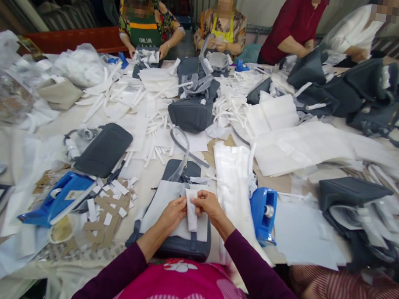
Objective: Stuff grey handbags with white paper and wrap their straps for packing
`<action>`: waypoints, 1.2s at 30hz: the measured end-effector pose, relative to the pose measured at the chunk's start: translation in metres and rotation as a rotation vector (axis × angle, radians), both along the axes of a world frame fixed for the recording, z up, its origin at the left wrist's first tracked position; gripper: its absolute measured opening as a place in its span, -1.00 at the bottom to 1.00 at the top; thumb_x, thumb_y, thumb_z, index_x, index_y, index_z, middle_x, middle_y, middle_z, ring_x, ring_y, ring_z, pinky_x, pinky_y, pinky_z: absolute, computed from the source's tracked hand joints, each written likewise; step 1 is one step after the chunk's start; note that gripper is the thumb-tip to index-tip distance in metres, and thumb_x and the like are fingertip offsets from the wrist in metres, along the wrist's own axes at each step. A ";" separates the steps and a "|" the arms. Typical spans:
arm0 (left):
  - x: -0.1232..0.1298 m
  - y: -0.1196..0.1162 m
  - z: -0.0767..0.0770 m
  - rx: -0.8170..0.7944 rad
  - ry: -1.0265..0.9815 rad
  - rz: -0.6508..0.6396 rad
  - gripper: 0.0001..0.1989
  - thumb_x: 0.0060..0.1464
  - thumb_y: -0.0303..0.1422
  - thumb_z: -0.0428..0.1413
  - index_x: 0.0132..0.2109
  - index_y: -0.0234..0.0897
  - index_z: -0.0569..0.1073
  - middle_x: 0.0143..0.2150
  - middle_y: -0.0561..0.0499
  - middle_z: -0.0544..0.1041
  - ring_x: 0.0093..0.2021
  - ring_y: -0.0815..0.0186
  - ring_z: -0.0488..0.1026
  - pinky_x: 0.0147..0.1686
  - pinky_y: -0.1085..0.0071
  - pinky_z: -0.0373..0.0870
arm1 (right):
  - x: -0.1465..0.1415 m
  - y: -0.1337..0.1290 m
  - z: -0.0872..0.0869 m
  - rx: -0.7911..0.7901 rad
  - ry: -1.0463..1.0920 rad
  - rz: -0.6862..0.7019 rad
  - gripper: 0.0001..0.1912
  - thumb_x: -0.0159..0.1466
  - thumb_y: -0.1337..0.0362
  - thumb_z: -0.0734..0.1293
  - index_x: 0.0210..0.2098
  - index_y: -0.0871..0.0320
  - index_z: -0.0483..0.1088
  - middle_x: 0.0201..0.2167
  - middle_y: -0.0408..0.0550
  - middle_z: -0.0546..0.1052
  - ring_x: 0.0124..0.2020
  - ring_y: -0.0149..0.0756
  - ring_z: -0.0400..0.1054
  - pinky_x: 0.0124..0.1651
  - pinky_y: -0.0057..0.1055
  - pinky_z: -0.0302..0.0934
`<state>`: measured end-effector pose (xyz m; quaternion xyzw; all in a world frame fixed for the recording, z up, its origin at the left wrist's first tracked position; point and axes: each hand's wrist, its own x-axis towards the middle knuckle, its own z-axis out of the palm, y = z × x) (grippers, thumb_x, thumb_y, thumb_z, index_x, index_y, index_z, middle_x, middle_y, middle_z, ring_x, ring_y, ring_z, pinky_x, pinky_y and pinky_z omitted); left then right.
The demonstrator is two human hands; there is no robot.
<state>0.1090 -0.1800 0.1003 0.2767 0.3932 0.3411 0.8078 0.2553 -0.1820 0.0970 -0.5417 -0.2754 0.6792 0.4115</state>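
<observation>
In front of me a dark grey bag (184, 248) lies flat on the table, with a white sheet (164, 199) over most of it. Above that sheet, my left hand (172, 213) and my right hand (209, 205) are both closed on a narrow white wrapping strip (191, 216). The left fingers pinch its left edge, while the right thumb and fingers grip its upper right side. Whether the strip encloses part of a strap is hidden. A translucent-wrapped strap (181, 164) rises from the bag just behind my hands.
Blue tape dispensers (265, 214) (61, 196) stand to either side. Cardboard pieces with small white labels (110, 211) lie left. Other dark bags (105, 149) (192, 108) (352, 192), white sheets (297, 144) and white tubes (231, 99) cover the table. Several co-workers (221, 28) work across from me.
</observation>
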 end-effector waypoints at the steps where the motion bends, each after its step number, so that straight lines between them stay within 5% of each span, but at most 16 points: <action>1: 0.000 0.000 -0.001 0.002 -0.006 -0.004 -0.62 0.04 -0.18 0.21 -0.09 -0.39 0.51 -0.26 -0.16 0.57 -0.25 0.19 0.52 -0.15 0.29 0.42 | -0.001 0.000 -0.003 0.016 -0.017 -0.006 -0.70 -0.05 0.20 0.43 -0.51 0.11 0.20 -0.81 -0.29 0.35 -0.80 -0.45 0.20 -0.71 -0.56 0.05; 12: 0.006 -0.001 -0.002 0.015 -0.136 -0.010 -0.68 0.14 -0.24 0.13 -0.06 -0.41 0.47 -0.34 -0.11 0.54 -0.29 0.25 0.48 -0.22 0.34 0.38 | 0.011 0.015 -0.002 0.004 -0.040 0.210 -0.70 -0.06 0.22 0.40 -0.49 0.10 0.16 -0.80 -0.30 0.37 -0.76 -0.36 0.33 -0.73 -0.54 0.20; 24: 0.009 0.000 -0.018 0.011 -0.108 0.047 -0.73 0.09 -0.24 0.19 -0.16 -0.39 0.48 -0.35 -0.06 0.50 -0.31 0.32 0.45 -0.24 0.40 0.35 | 0.004 0.029 -0.003 -0.044 -0.132 0.200 -0.75 -0.09 0.45 0.33 -0.54 0.09 0.13 -0.84 -0.30 0.35 -0.77 -0.34 0.33 -0.73 -0.57 0.19; 36: 0.011 0.005 -0.014 -0.030 -0.045 0.035 -0.68 0.01 -0.31 0.25 -0.09 -0.37 0.50 -0.38 -0.01 0.49 -0.35 0.37 0.42 -0.28 0.46 0.34 | 0.004 0.041 0.000 -0.168 -0.257 0.246 -0.75 -0.11 0.60 0.25 -0.60 0.12 0.20 -0.86 -0.24 0.36 -0.77 -0.30 0.35 -0.72 -0.56 0.22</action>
